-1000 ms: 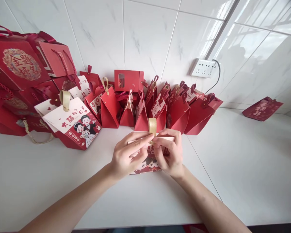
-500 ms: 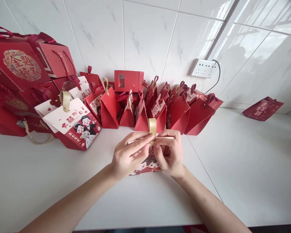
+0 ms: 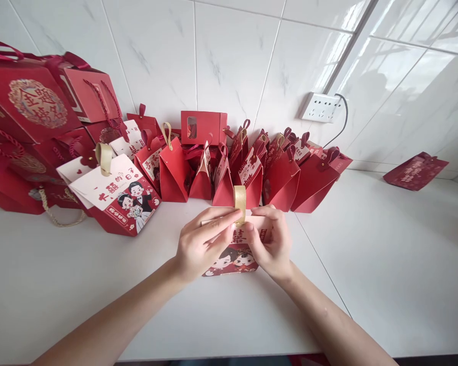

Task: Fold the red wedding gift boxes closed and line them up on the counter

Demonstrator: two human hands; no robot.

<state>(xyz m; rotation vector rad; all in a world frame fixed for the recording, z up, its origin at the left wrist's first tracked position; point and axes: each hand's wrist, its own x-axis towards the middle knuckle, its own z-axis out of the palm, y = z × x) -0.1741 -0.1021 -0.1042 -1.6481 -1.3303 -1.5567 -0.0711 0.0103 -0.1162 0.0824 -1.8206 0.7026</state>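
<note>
A small red and white gift box (image 3: pixel 234 254) with a cartoon couple printed on it stands on the white counter (image 3: pixel 99 284) in front of me. A gold ribbon loop (image 3: pixel 239 199) sticks up from its top. My left hand (image 3: pixel 200 244) grips the box's left side, fingers pressed along the top flap near the loop. My right hand (image 3: pixel 270 241) holds the right side, thumb on the front face and fingers curled over the top.
A row of several small red gift boxes (image 3: pixel 252 170) lines the tiled wall behind. A matching cartoon-couple box (image 3: pixel 118 195) lies at the left, beside large red gift bags (image 3: pixel 30 112). A wall socket (image 3: pixel 319 107) and a flat red bag (image 3: pixel 415 170) are at the right.
My right hand has shifted a little to the right and down, uncovering more of the box's front print. The left hand has hardly moved.
</note>
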